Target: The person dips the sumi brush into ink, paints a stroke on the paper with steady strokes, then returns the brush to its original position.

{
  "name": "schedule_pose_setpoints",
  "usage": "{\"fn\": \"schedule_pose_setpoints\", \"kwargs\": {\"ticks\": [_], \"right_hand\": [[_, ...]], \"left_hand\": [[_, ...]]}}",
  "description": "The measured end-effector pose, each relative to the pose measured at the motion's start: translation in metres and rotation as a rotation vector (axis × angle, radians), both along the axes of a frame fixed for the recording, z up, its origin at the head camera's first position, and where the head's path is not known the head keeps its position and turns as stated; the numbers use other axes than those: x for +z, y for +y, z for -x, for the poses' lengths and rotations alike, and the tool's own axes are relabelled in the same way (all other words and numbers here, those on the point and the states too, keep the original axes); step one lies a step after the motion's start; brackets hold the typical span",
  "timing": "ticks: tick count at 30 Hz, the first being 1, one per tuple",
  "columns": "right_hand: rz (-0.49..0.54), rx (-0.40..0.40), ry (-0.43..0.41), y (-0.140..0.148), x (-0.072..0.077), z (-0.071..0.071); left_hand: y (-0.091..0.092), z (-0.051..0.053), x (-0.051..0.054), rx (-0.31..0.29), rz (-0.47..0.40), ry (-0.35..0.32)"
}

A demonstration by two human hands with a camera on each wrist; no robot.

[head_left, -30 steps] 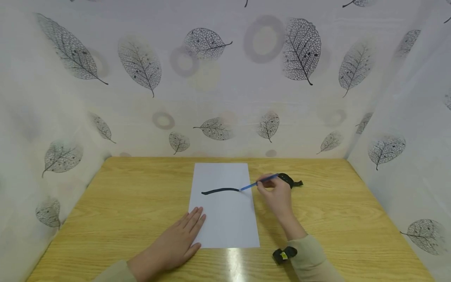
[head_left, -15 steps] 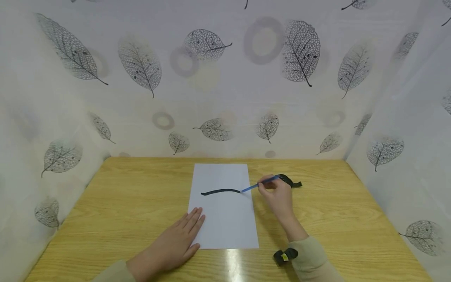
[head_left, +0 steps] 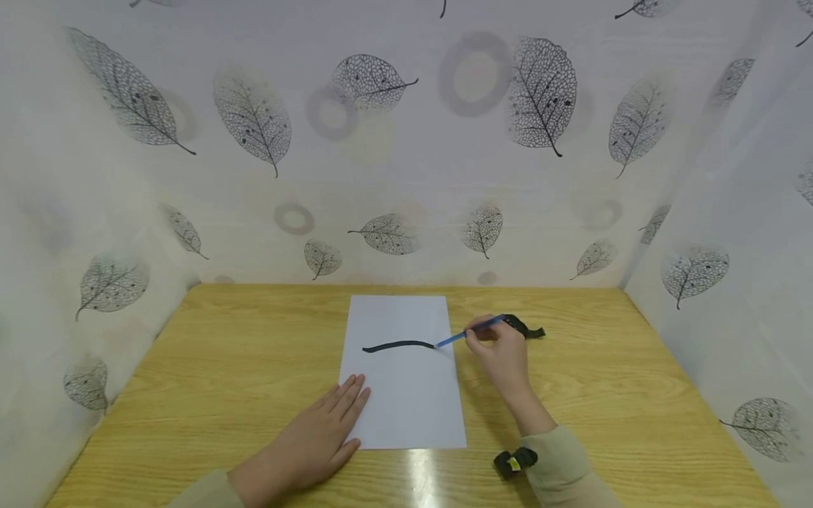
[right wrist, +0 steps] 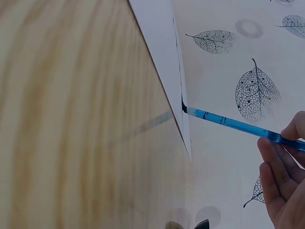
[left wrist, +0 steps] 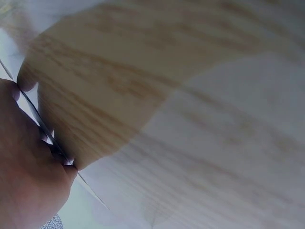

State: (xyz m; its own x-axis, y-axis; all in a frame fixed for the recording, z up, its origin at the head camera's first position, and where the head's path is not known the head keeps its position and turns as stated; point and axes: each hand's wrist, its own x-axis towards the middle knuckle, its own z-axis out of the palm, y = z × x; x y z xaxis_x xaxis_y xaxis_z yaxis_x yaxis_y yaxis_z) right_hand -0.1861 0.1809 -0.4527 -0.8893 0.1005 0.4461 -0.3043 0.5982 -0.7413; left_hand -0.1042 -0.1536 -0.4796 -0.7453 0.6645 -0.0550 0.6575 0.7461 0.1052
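On a wood-grain tabletop (head_left: 591, 381), we find at left a left hand (head_left: 317, 434) lying flat, its grip loose: fingers straight, thumb apart, resting on the lower left edge of a white sheet of paper (head_left: 406, 406). Across the sheet runs a slightly bowed black line (head_left: 399, 343). At its right end we see the tip of a blue pen (head_left: 452, 339), tilted, its shaft pinched in the grip of a right hand (head_left: 502, 356). Just beyond lies a black object (head_left: 521, 325) (partly hidden; we cannot identify it).
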Motion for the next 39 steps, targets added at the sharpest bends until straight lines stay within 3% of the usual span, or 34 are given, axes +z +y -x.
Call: {"fn": "schedule_pose_setpoints", "kwargs": {"ticks": [13,24,39], "right_hand": [[-0.011,0.007,0.047,-0.0005,0.0007,-0.0003],[0.049,0.003,0.150,0.0003,-0.0002,-0.0015],[0.005,-0.018,0.203,0.0060,0.0047,-0.0053]], "left_hand": [[0.0006,0.0004,-0.0001,0.003,0.000,-0.002],[0.0009,-0.0006,-0.0002,-0.006,0.003,0.012],[0.0021,0.0000,0.0012,-0.004,-0.002,0.003]]}}
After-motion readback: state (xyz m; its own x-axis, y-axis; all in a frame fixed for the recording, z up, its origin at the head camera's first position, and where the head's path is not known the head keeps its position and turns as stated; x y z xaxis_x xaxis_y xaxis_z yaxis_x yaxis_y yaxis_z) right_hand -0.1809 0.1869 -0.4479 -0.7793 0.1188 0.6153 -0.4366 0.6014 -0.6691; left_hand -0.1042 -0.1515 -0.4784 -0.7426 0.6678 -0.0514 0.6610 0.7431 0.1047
